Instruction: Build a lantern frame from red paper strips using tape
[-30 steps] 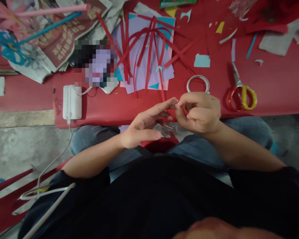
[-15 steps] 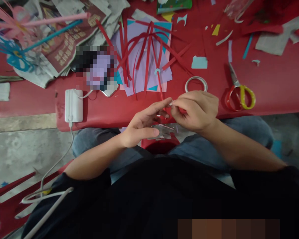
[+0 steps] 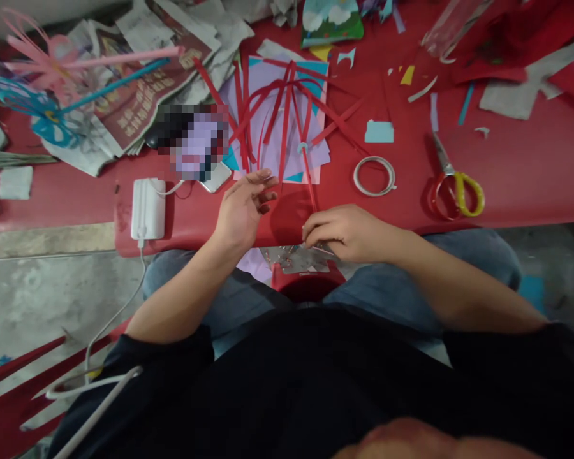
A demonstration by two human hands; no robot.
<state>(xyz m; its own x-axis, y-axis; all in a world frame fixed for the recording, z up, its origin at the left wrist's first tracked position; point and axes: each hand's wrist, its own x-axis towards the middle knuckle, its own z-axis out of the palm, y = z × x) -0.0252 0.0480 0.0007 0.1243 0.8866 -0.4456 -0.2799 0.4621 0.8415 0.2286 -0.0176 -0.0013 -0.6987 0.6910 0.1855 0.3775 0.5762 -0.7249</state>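
My left hand (image 3: pixel 243 210) hovers over the front part of the red table, its fingers loosely apart and nothing in them. At the table's front edge, my right hand (image 3: pixel 351 233) has its fingers drawn together and pointing left; what they hold, if anything, is hidden. Just beyond those fingers lies the lower end of a red paper stem (image 3: pixel 309 175), with a pale blue band (image 3: pixel 303 148) round its top. Curled red paper strips (image 3: pixel 287 83) spread from it over lilac and blue paper sheets (image 3: pixel 268 137). A roll of tape (image 3: pixel 374 176) lies beyond my right hand.
Scissors (image 3: pixel 452 185) with red and yellow handles lie at the right. A white power bank (image 3: pixel 148 209) with a cable sits at the left. Pink and blue paper flowers (image 3: pixel 52 118) rest on newspaper (image 3: pixel 148 95). A light blue paper scrap (image 3: pixel 379 132) is past the tape.
My hands have parted: the left moved left and away from me, the right came down to the table edge. Earlier, my right fingers pinched a small white bit at my left fingertip.
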